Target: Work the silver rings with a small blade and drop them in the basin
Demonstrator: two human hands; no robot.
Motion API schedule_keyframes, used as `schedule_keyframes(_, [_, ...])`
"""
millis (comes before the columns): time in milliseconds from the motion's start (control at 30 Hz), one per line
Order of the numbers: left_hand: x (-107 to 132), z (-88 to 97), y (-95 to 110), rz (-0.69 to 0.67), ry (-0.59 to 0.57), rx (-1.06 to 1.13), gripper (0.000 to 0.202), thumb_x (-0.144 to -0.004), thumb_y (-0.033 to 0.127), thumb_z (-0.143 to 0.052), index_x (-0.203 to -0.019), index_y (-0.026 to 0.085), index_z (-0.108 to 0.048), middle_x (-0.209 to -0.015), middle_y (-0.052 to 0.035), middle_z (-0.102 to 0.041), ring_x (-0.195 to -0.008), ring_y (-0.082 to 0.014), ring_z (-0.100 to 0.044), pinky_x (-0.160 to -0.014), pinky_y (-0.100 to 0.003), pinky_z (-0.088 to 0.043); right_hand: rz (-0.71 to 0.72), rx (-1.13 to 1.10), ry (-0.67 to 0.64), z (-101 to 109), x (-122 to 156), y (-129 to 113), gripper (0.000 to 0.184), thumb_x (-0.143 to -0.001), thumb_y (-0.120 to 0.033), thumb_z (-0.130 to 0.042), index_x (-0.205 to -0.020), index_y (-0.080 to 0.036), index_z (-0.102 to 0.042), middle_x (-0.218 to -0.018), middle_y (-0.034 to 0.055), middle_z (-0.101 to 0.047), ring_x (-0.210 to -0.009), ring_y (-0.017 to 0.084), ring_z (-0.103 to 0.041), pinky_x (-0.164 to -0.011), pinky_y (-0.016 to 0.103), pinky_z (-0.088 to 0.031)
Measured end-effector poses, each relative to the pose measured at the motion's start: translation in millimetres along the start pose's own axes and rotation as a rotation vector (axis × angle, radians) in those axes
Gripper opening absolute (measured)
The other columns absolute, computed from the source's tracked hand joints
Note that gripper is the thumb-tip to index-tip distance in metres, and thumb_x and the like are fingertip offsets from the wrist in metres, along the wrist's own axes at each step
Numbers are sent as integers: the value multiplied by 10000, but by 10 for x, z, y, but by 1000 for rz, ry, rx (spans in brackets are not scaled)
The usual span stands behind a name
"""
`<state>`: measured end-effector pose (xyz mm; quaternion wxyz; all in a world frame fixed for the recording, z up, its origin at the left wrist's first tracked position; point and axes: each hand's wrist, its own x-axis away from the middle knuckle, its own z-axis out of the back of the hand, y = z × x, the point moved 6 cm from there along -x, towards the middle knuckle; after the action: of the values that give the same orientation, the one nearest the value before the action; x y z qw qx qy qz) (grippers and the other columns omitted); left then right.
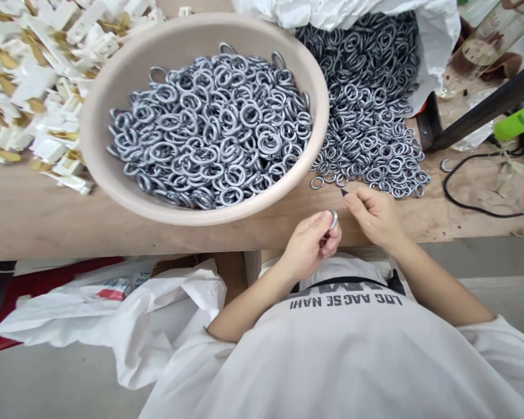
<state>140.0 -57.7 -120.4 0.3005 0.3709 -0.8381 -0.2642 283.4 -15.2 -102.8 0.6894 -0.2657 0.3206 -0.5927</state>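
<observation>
My left hand (311, 241) is closed in a pinch on one silver metal ring (333, 219), held just off the table's front edge. My right hand (373, 214) is closed round a small dark pointed piece (344, 191) whose tip sticks out toward the loose rings. A heap of silver rings (371, 134) lies on the table just beyond my right hand, spilling from a white plastic bag (432, 41). A big beige bowl (126, 70) filled with more rings (209, 125) stands to the left of both hands.
White and gold small parts (30, 81) are piled at the table's left. A black cable (471, 203), a dark bar (484, 110) and a green bottle (517, 119) lie at the right. White bags (157, 314) sit on the floor below the wooden table (39, 215).
</observation>
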Motion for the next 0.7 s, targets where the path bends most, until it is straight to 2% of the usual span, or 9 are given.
schedule_keyframes(100, [22, 256, 27, -28, 140, -61, 298, -925, 430, -674, -992, 141, -701, -735, -16, -652, -482, -54, -439, -436, -189, -307, 71, 163, -83, -166, -158, -129, 316, -996, -505, -570, -1080, -226, -692, -955, 39, -733, -843, 203, -649, -714, 311, -405])
schedule_keyframes(167, [65, 422, 73, -68, 235, -73, 332, -880, 377, -718, -1122, 150, -707, -839, -37, -704, -513, -60, -486, -435, -189, -338, 89, 346, -180, -322, -275, -200, 378, -965, -449, -629, -1293, -261, -655, -1181, 75, -739, -976, 256, -686, -739, 333, -419])
schedule_keyframes(233, [123, 547, 130, -100, 319, -47, 297, -841, 319, -727, -1079, 142, -709, -818, -32, -699, -522, -68, -503, -429, -189, -356, 79, 514, -233, -432, -372, -234, 376, -966, -388, -615, -1320, -267, -654, -1215, 97, -723, -977, 288, -697, -697, 349, -403])
schedule_keyframes(367, [187, 622, 230, -113, 386, 11, 198, -832, 333, -690, -865, 143, -650, -753, -12, -653, -514, -81, -518, -412, -198, -366, 64, 625, -192, -431, -417, -211, 251, -988, -272, -514, -1121, -215, -720, -1127, 117, -706, -858, 273, -684, -624, 357, -343])
schedule_keyframes(433, [164, 597, 262, -123, 389, 7, 240, -846, 374, -690, -801, 161, -589, -761, -5, -646, -513, -83, -525, -411, -200, -364, 59, 533, -128, -327, -362, -157, 220, -985, -263, -514, -1034, -195, -717, -1102, 120, -692, -858, 259, -663, -642, 354, -353])
schedule_keyframes(533, [50, 500, 227, -109, 366, -42, 283, -846, 407, -716, -804, 170, -567, -743, 9, -627, -500, -70, -492, -407, -189, -322, 26, 108, -45, -142, -194, -74, 232, -994, -332, -544, -866, -191, -677, -897, 71, -664, -833, 224, -627, -712, 339, -416])
schedule_keyframes(633, [-118, 298, 76, -33, 249, -156, 395, -876, 551, -681, -866, 160, -618, -722, 2, -618, -489, -60, -438, -402, -187, -259, -60, -388, -100, -129, 30, -47, 311, -1006, -454, -555, -836, -206, -634, -744, 11, -618, -719, 176, -602, -703, 317, -468])
schedule_keyframes(700, [-208, 142, -46, 22, 149, -222, 533, -885, 689, -600, -851, 157, -620, -697, -8, -611, -479, -61, -414, -403, -197, -242, -120, -520, -70, -144, 156, -46, 328, -998, -513, -564, -877, -216, -632, -738, 1, -622, -679, 164, -598, -673, 312, -483])
